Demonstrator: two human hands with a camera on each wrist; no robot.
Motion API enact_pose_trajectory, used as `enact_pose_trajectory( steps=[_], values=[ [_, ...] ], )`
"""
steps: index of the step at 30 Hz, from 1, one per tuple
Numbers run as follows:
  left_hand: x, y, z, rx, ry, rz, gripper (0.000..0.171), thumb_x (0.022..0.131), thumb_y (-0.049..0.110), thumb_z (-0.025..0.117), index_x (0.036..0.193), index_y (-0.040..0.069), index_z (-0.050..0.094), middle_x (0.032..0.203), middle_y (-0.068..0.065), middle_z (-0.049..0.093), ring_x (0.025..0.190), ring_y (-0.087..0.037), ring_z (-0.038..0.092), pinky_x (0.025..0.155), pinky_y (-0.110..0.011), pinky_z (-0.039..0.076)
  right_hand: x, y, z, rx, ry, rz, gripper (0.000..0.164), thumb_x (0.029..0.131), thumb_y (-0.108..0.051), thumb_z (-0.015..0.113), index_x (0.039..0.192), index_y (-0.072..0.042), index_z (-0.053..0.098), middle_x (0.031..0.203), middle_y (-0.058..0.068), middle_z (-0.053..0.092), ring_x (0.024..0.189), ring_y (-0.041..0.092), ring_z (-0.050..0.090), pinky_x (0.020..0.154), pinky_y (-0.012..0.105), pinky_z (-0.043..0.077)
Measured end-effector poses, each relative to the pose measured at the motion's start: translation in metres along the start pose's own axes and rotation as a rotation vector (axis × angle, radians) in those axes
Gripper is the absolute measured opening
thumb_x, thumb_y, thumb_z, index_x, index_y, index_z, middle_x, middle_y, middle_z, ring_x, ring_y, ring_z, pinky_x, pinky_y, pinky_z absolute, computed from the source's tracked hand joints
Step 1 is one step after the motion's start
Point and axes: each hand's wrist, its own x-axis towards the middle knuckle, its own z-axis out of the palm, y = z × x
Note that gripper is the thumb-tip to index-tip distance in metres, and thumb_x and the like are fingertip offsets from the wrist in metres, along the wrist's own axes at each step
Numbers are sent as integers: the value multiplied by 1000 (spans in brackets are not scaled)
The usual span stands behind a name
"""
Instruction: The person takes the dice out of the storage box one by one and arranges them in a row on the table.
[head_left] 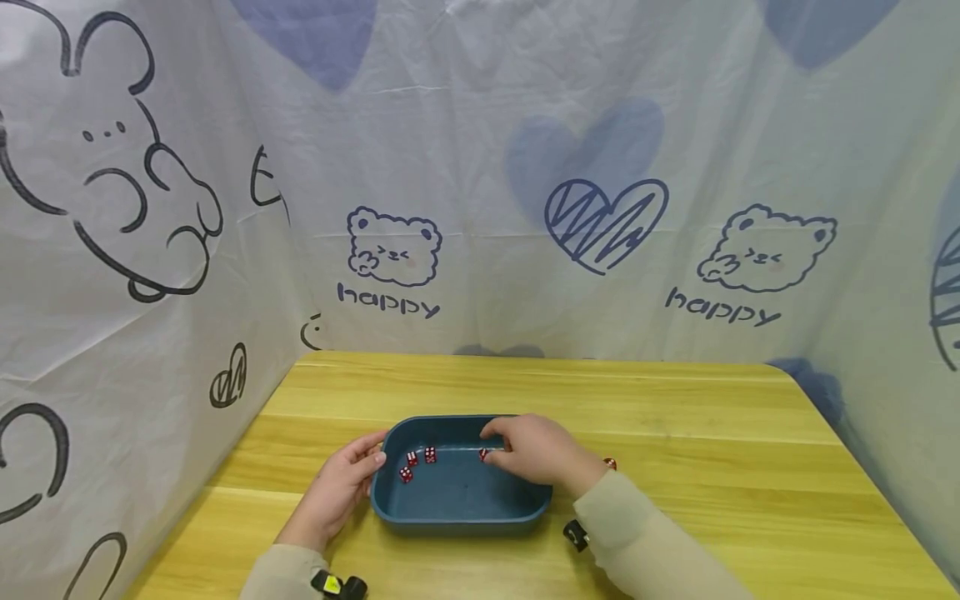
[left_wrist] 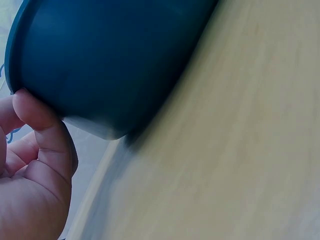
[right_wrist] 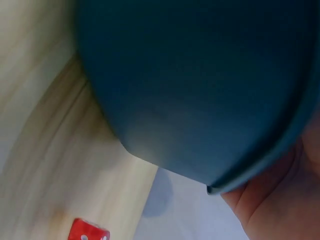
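Gripping the tray (head_left: 453, 498), left hand (head_left: 343, 482); dipped inside, right hand (head_left: 534, 450), thumb and forefinger parted.

Blue tray (head_left: 465, 527) — upright | red dice (head_left: 430, 455) — four inside, one beside

Wrist views close beside tray (left_wrist: 110, 55)

Smooth plastic bin (head_left: 457, 496); wood-grain table (head_left: 690, 412); creased cloth backdrop (head_left: 472, 158).
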Motion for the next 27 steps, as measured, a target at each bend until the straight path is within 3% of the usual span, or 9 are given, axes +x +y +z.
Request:
enact_pose_trajectory(
  steps=[5,9,13,19,27],
  values=[
    [0,0,-1,0,4,1,45,105,9,54,149,2,47,116,-15,57,82,-17,59,65,-24,52,8,-1,9,-43,-20,15,40,96,-39,70,130,-17,68,70,-11,56,60,9,51,59,30,45],
    [0,0,0,7,9,6,45,105,10,55,148,2,48,117,-16,57,80,-17,57,64,-24,51,13,-3,17,-113,-22,45,41,94,-42,71,128,-19,69,95,-7,70,80,10,62,79,37,53],
    [0,0,0,12,9,6,45,105,10,55,148,3,48,119,-16,58,81,-16,57,64,-23,51,15,-5,21,-175,-31,78,41,93,-41,72,127,-18,69,117,-2,71,104,17,66,93,44,52],
    [0,1,0,21,3,13,45,105,9,54,149,2,47,117,-16,57,79,-15,57,64,-23,50,18,-8,22,-218,-46,113,42,93,-40,72,128,-17,69,121,-1,70,111,21,64,95,46,51],
    [-4,5,2,33,-12,22,48,105,11,56,150,1,45,117,-18,55,78,-15,55,64,-23,50,20,-8,24,-292,-59,110,30,90,-36,74,115,-20,74,107,-4,71,102,18,66,87,46,53]
  ],
)
